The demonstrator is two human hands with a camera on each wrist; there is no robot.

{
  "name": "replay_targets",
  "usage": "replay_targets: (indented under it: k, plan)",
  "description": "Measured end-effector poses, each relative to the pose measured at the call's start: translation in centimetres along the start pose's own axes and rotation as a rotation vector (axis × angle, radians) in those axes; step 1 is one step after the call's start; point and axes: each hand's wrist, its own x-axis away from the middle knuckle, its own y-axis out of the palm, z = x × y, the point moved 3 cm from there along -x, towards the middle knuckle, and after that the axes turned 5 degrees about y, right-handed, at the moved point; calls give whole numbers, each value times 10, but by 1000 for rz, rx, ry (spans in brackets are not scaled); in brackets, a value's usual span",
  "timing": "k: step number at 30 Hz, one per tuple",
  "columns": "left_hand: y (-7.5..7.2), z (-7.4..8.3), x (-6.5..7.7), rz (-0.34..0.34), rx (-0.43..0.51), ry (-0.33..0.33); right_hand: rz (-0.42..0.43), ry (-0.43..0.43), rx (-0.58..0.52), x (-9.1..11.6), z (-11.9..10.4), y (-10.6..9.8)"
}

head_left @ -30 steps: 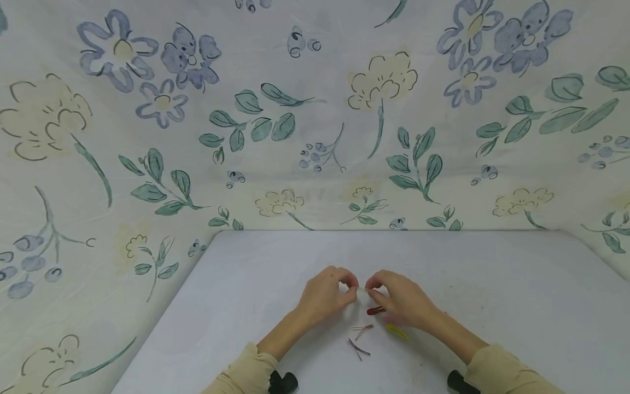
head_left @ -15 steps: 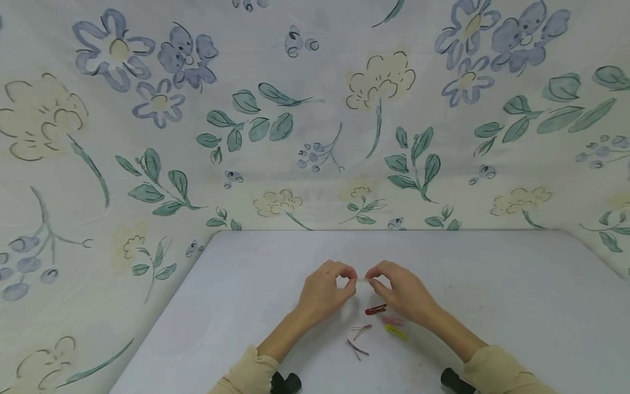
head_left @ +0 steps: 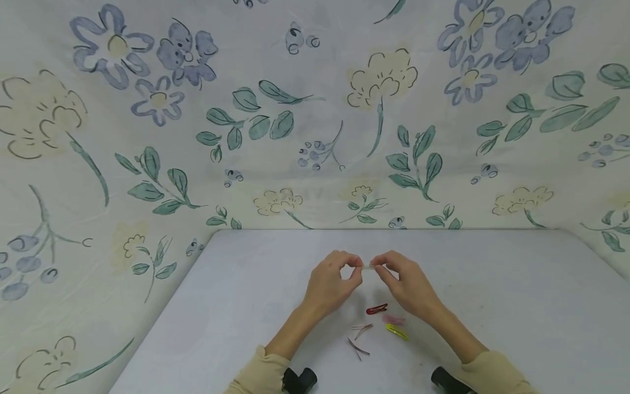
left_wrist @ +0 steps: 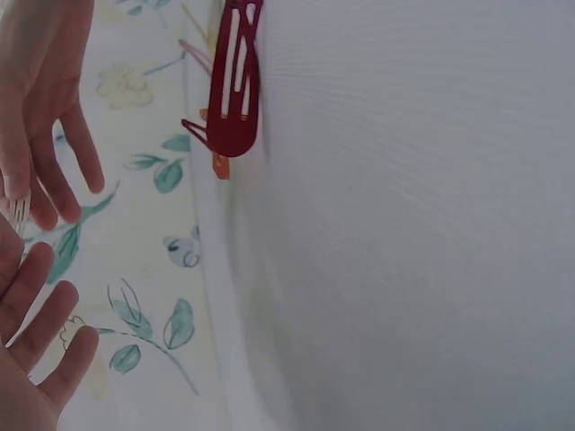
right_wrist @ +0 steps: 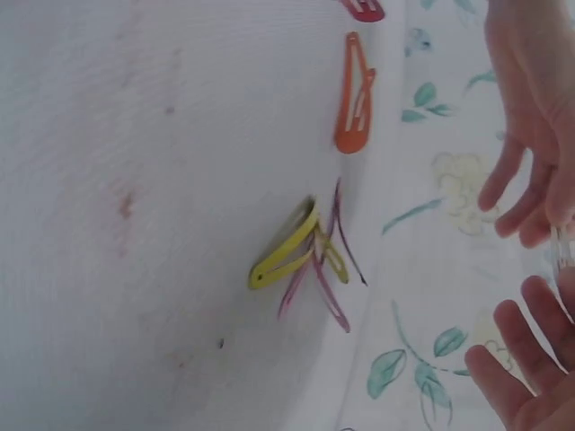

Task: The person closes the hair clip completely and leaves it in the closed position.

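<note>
Between my two hands is a small whitish hair clip [head_left: 367, 267], held up above the white table. My left hand [head_left: 334, 280] pinches its left end between thumb and index finger. My right hand [head_left: 406, 283] pinches the other end the same way, its remaining fingers spread in the left wrist view. Slots show in the pale clip [left_wrist: 18, 214] at that view's left edge. Nearest below the hands lies a red snap hair clip [head_left: 377, 309]. Behind it are a pink clip [head_left: 394, 320] and a yellow snap clip [head_left: 396, 331].
Two thin, spread clips, one upper [head_left: 363, 330] and one lower [head_left: 358, 348], lie left of the yellow one. An orange snap clip [right_wrist: 354, 99] shows in the right wrist view. Black wrist gear [head_left: 301, 380] sits by the left sleeve. Flowered cloth [head_left: 315, 137] hangs behind the table.
Both hands have moved away from the person, toward the table's back edge, with the whitish clip between them. The red and pink clips, partly covered before, now show fully. The loose clips stay put.
</note>
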Motion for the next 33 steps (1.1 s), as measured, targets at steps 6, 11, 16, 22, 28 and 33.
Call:
replay_targets:
  k: [6, 11, 16, 22, 28, 33]
  plan:
    - [-1, 2, -5, -58, 26, -26, 8, -5, -39, 1, 1, -3]
    - [-2, 1, -5, -91, 45, -29, 11, -10, -42, 3, 0, -4]
    - [-1, 2, -3, -105, 66, -9, 17, -13, -47, 5, 1, -3]
    - [2, 0, 1, -111, 101, -9, 14, 2, -51, 8, 5, 0]
    - [4, -2, 4, -102, 116, -17, 17, -6, -53, 9, 8, 1]
    - [4, -2, 5, -93, 123, -3, 10, 5, -55, 10, 10, 2]
